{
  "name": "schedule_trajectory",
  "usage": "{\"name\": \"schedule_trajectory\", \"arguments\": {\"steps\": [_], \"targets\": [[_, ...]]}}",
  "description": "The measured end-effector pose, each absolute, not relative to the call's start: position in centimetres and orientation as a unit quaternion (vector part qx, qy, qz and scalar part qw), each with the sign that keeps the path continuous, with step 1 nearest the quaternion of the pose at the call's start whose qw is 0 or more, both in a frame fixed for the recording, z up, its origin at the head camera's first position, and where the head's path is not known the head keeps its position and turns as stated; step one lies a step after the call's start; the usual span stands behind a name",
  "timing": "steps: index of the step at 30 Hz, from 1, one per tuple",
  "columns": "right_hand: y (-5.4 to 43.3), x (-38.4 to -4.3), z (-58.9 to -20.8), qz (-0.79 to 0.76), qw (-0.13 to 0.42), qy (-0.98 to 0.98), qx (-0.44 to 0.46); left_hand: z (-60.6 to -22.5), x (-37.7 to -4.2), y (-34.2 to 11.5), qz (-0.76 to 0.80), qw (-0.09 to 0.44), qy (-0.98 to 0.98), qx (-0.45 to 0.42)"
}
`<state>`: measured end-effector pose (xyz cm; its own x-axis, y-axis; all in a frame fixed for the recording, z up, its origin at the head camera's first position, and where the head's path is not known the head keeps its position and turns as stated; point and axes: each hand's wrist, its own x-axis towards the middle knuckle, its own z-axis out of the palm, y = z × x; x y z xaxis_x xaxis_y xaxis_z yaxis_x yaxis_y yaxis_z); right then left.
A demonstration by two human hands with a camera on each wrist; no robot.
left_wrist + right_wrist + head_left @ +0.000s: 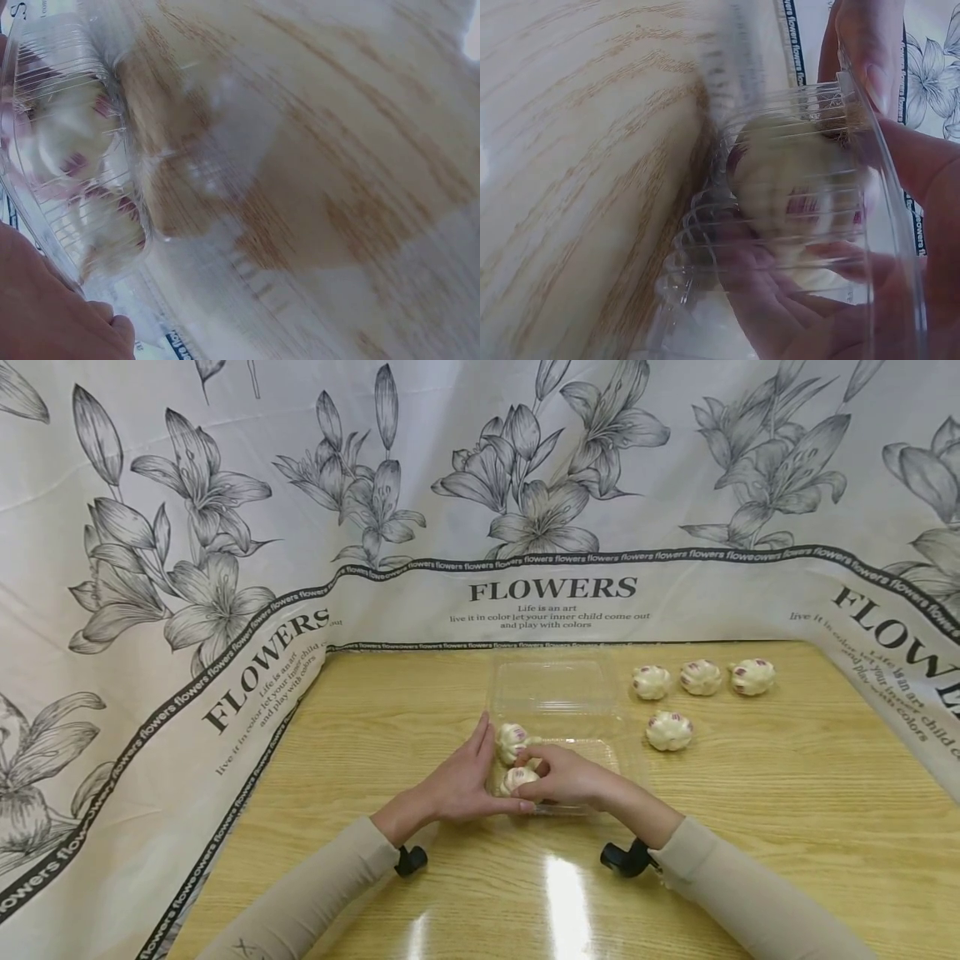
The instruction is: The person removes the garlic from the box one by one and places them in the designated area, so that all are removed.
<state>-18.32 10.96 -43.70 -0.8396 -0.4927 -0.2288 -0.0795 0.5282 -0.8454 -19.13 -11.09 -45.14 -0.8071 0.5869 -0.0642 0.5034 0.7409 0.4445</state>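
Note:
A clear plastic clamshell box [553, 687] lies on the table with its lid folded back, away from the person. At the left side of its base sits a white garlic bulb [513, 741] with purple marks. Just in front of it, a second garlic bulb [517, 779] is held by my right hand [568, 777], thumb and fingers curled about it inside the box. My left hand [467, 785] rests against the box's near left corner, fingers straight along the side and thumb stretched along the front rim. Both bulbs [71, 142] show through the ribbed wall in the left wrist view.
Right of the box, three garlic bulbs [701, 677] stand in a row at the back, with another garlic bulb [670, 731] nearer. The wooden table [750, 827] is bordered behind and at the sides by a flower-printed cloth [553, 602].

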Motion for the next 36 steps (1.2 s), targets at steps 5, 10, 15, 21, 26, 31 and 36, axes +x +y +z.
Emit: {"name": "schedule_trajectory", "arguments": {"steps": [5, 10, 15, 21, 26, 31, 36], "targets": [[11.4, -18.2, -43.7, -0.466, 0.226, 0.839, -0.164, -45.2, -19.0, -11.1, 0.212, 0.102, 0.927, 0.293], [12.1, -18.0, -43.5, -0.467, 0.222, 0.845, -0.141, -45.3, -19.0, -11.1, 0.214, 0.105, 0.925, 0.294], [12.9, -17.9, -43.2, -0.448, 0.203, 0.861, -0.127, -45.3, -19.2, -11.0, 0.206, 0.102, 0.928, 0.292], [13.9, -17.9, -43.2, -0.462, 0.190, 0.855, -0.136, -45.3, -19.2, -11.0, 0.201, 0.102, 0.930, 0.289], [14.8, -18.1, -43.6, -0.474, 0.174, 0.851, -0.144, -45.4, -19.2, -11.0, 0.204, 0.106, 0.931, 0.284], [15.7, -18.3, -43.4, -0.490, 0.166, 0.843, -0.150, -45.3, -19.1, -11.0, 0.205, 0.107, 0.931, 0.284], [16.3, -18.3, -42.9, -0.502, 0.149, 0.835, -0.168, -45.2, -19.1, -11.0, 0.205, 0.104, 0.930, 0.286]]}}
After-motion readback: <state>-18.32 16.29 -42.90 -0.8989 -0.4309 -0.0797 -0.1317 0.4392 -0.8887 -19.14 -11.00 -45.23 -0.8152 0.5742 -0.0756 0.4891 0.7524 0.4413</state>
